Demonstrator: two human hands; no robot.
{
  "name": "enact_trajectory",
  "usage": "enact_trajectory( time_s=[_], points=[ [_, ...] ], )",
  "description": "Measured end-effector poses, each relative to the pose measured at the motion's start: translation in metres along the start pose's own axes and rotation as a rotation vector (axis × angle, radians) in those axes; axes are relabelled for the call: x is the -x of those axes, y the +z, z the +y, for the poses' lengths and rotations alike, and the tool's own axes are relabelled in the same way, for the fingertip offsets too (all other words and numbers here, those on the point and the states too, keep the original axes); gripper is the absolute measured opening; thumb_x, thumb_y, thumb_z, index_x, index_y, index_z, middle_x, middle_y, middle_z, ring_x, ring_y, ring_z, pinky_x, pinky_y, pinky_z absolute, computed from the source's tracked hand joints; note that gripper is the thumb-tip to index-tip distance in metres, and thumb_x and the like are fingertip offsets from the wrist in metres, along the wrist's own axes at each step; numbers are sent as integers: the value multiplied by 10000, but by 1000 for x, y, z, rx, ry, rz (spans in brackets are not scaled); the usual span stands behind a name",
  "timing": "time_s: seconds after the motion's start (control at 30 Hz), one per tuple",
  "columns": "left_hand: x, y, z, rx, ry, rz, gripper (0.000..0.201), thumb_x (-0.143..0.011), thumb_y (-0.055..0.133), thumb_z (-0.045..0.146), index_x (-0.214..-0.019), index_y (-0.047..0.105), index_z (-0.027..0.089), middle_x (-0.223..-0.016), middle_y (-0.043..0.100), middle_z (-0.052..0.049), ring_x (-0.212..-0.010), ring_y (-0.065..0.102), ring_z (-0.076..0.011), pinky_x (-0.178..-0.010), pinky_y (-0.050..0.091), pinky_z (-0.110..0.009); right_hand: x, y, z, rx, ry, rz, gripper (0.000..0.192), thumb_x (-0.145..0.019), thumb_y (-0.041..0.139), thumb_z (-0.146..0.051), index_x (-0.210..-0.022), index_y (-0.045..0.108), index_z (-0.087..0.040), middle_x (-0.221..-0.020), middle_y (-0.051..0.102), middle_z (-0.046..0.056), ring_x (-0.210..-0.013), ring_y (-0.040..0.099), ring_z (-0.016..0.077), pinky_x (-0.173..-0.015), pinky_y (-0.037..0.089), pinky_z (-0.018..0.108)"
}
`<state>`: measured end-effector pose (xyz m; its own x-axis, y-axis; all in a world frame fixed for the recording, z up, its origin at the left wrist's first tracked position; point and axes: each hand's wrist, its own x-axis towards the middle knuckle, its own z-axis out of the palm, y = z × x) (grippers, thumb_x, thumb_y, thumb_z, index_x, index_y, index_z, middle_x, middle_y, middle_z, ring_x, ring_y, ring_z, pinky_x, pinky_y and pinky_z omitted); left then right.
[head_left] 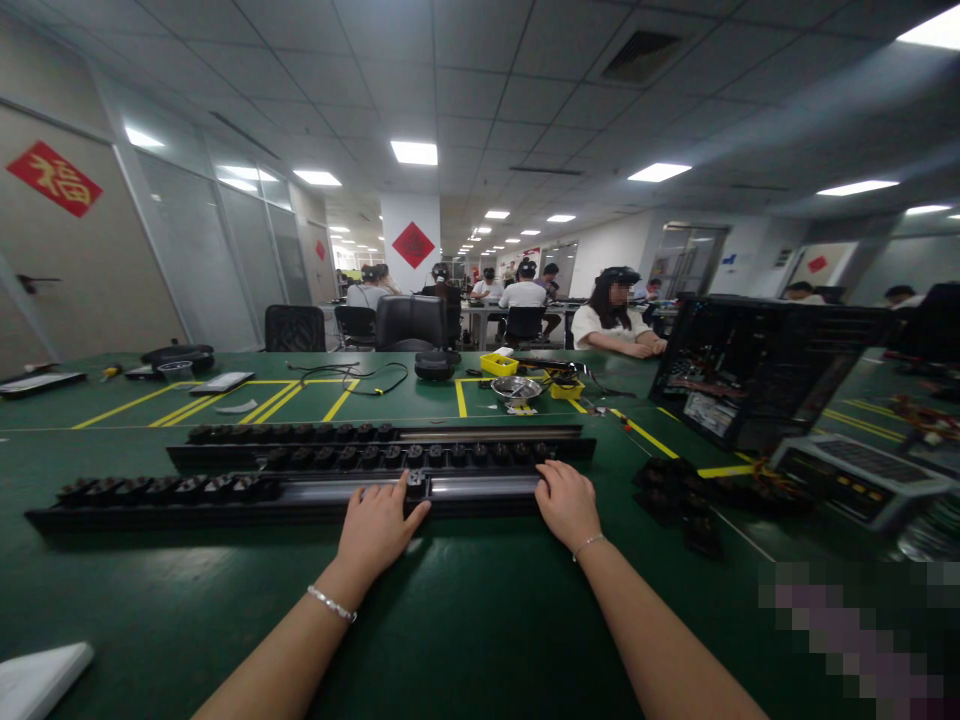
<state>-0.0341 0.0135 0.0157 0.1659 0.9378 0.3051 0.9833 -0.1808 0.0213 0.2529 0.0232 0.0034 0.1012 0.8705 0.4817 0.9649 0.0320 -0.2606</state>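
In front of me lies a long black track rail (322, 490) with a shiny metallic channel. Several black socket modules (161, 488) sit in its left part. My left hand (379, 525) lies over the middle of this rail, fingers stretched and thumb apart along the front edge. Its index finger touches a single socket module (416, 480) in the channel. My right hand (568, 508) has its fingers bent over the rail's right end. Behind it stand another rail with a row of modules (371, 457) and a third rail (487, 434), partly filled.
An open computer case (757, 370) and a power supply unit (870, 475) stand at right, near loose black parts (675, 490). A metal bowl (516, 390) and yellow bin (499, 364) are further back. A person (611, 315) sits across the green table (187, 620).
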Motion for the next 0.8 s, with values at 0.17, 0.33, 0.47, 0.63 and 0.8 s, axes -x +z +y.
enact_trajectory(
  time_s=[0.17,0.33,0.47,0.63,0.8],
  points=[
    [0,0,0,-3,5,9,702,-832,178,605,-1310,413,147,-1062,642,-113,-1014,525,-252,-941,283,-416,0,0,-1,0,-4,6,370,-819,362,-235,-1082,616,-181,-1182,582,69,-1135,464,196,-960,292,363],
    [0,0,2,-8,7,12,690,-833,186,600,-1308,416,155,-1055,646,-113,-1014,529,-251,-943,278,-416,0,2,0,6,-11,25,360,-815,372,-232,-1069,621,-180,-1172,587,72,-1128,470,199,-955,299,366],
    [0,1,3,-2,13,13,694,-832,193,602,-1308,416,148,-1058,647,-112,-1016,529,-255,-947,278,-419,0,4,2,14,-18,36,353,-811,379,-230,-1064,620,-185,-1171,588,69,-1120,476,196,-948,304,358],
    [0,1,4,8,15,20,695,-831,196,600,-1300,428,142,-1056,647,-117,-1019,528,-262,-940,289,-421,0,5,2,16,-16,45,351,-809,381,-227,-1060,623,-189,-1168,588,71,-1115,479,194,-941,309,359],
    [-1,2,5,9,18,25,696,-830,198,601,-1303,423,143,-1051,646,-121,-1016,530,-259,-944,286,-428,0,4,1,13,-9,35,354,-811,376,-228,-1063,622,-194,-1167,588,68,-1117,474,191,-944,304,358]
  ],
)
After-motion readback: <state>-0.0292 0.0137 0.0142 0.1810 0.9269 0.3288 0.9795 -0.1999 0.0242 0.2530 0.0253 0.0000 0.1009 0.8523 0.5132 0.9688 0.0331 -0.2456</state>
